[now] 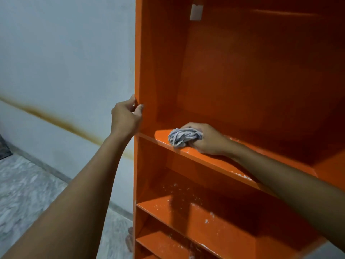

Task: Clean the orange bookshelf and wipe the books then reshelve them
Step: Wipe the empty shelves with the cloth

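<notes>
The orange bookshelf (233, 75) fills the right half of the view, and no books stand on its shelves. My left hand (125, 116) grips the front edge of its left side panel, thumb inside and fingers outside. My right hand (207, 140) holds a bunched white and grey cloth (183, 137) and presses it onto the upper shelf board (164, 136). White dust specks lie on that board near my forearm and on the lower shelves (186, 208). No books are in view.
A pale wall (65, 53) with a brown stain line runs left of the bookshelf. Grey marbled floor tiles (28, 193) lie below it. A small white tag (196, 12) hangs on the shelf's back panel near the top.
</notes>
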